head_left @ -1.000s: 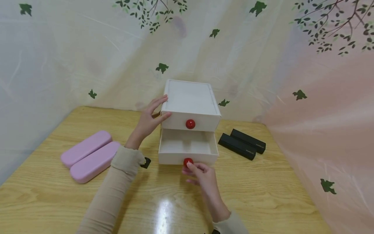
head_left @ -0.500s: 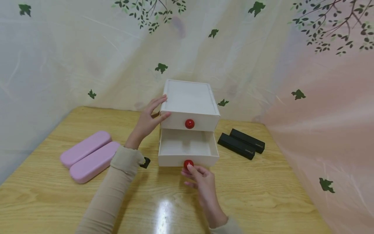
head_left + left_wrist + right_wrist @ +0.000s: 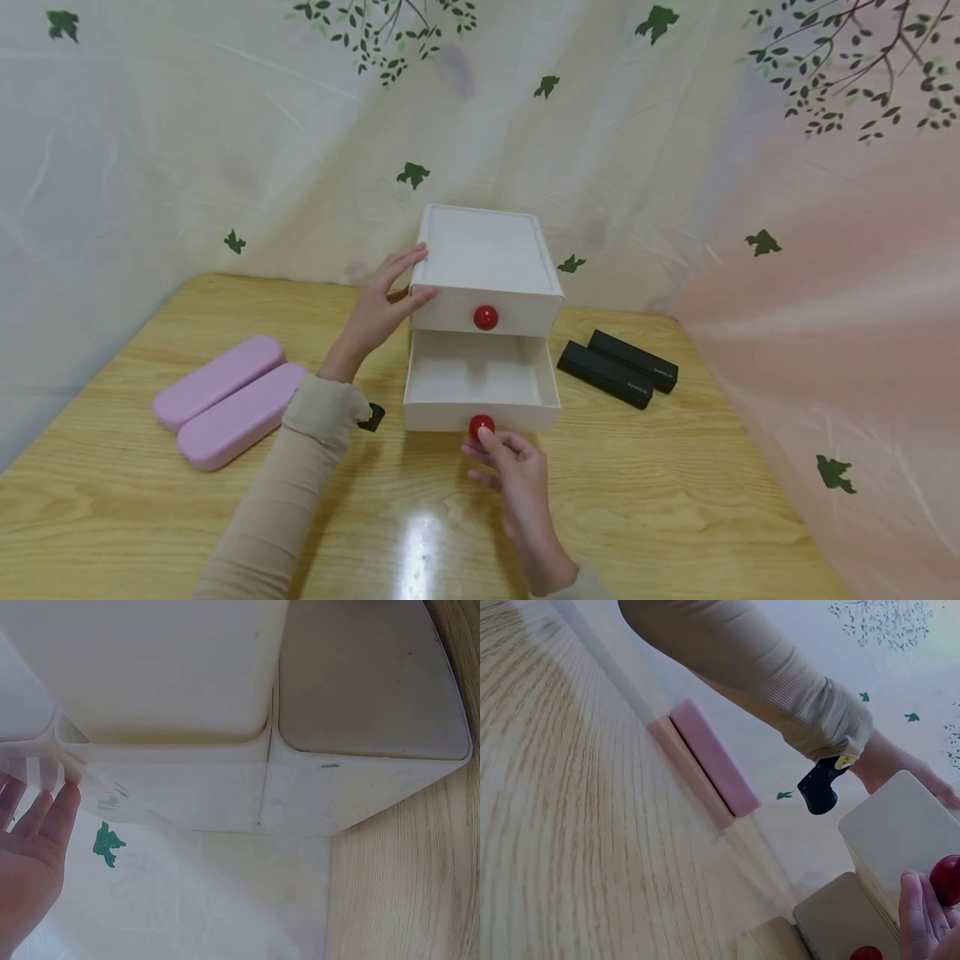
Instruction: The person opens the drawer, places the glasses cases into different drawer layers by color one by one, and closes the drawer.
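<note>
A white drawer unit (image 3: 487,250) stands on the table in the head view. Its top drawer, with a red round knob (image 3: 486,317), is closed. Below it a drawer (image 3: 442,417) is pulled out, and nothing lies on its visible floor. My right hand (image 3: 521,492) pinches this drawer's red knob (image 3: 482,427) between thumb and fingers. A closed lower drawer (image 3: 836,919) shows in the right wrist view; the pulled-out one hides it from the head view. My left hand (image 3: 375,312) rests against the unit's upper left side, fingers extended and thumb at the front edge.
Two lilac oblong cases (image 3: 240,421) lie side by side at the left of the wooden table (image 3: 645,500). Two slim black boxes (image 3: 606,375) lie right of the unit. A curtain (image 3: 315,167) with leaf prints hangs behind the table.
The drawer has come a little farther out toward me, with my right hand holding its knob. My left hand stays in place on the unit.
</note>
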`<move>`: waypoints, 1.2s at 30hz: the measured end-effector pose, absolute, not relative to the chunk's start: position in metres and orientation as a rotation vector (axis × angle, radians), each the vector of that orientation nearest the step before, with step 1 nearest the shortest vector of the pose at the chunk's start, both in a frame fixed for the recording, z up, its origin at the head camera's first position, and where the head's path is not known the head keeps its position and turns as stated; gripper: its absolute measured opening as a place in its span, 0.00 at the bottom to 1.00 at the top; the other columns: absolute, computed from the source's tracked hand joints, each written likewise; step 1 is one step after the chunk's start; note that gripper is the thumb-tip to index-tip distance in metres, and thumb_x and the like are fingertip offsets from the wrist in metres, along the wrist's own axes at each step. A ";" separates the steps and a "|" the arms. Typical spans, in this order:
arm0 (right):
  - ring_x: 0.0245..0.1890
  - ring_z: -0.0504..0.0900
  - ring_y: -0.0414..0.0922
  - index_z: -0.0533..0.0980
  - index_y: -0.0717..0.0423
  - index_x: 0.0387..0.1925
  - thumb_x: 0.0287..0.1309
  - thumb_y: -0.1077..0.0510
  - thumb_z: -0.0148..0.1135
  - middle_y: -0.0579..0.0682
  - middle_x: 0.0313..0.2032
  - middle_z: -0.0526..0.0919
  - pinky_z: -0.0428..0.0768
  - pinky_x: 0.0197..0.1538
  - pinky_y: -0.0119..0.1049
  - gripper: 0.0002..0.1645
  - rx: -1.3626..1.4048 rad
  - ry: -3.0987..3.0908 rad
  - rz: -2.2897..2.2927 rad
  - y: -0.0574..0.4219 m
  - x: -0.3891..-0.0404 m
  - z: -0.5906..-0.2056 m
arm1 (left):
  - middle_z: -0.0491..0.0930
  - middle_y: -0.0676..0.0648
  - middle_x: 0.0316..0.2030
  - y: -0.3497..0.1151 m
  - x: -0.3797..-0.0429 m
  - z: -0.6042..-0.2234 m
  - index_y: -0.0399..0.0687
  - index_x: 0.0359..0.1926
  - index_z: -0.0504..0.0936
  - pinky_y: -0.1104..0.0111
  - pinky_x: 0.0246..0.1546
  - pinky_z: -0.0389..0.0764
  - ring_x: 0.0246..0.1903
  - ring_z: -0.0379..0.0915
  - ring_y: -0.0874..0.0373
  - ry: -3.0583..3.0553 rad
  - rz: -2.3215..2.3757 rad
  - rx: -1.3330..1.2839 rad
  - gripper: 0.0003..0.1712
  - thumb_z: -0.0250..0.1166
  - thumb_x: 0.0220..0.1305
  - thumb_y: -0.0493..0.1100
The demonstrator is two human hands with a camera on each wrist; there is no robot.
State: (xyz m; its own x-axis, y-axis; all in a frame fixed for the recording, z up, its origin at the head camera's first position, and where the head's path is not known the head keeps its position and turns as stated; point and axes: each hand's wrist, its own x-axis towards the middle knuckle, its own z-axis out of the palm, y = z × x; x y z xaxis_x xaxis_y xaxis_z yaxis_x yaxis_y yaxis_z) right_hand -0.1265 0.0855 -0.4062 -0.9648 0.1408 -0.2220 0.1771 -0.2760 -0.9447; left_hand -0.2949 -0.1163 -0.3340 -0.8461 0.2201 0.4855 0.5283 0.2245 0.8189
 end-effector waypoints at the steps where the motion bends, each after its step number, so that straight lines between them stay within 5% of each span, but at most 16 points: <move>1: 0.35 0.88 0.40 0.78 0.57 0.34 0.61 0.52 0.64 0.49 0.36 0.89 0.86 0.37 0.35 0.11 0.413 1.873 -2.457 0.085 -0.126 -0.406 | 0.61 0.52 0.72 -0.116 -0.295 -0.334 0.51 0.69 0.68 0.49 0.62 0.72 0.71 0.56 0.54 -2.235 -1.663 -0.702 0.32 0.65 0.64 0.42; 36: 0.36 0.87 0.39 0.75 0.51 0.31 0.62 0.55 0.63 0.45 0.34 0.88 0.85 0.38 0.33 0.07 0.383 1.731 -2.424 0.089 -0.107 -0.406 | 0.62 0.52 0.72 -0.117 -0.293 -0.334 0.52 0.69 0.68 0.49 0.63 0.71 0.71 0.56 0.54 -2.230 -1.672 -0.715 0.32 0.65 0.64 0.42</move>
State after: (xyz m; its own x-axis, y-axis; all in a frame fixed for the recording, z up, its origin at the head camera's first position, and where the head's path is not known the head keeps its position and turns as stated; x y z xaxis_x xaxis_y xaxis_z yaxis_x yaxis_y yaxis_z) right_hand -0.1072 0.0893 -0.4056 -0.9581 0.0348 -0.2845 0.2578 -0.3290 -0.9085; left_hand -0.2929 -0.1166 -0.3343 -0.8441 0.2267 0.4859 0.5300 0.2154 0.8202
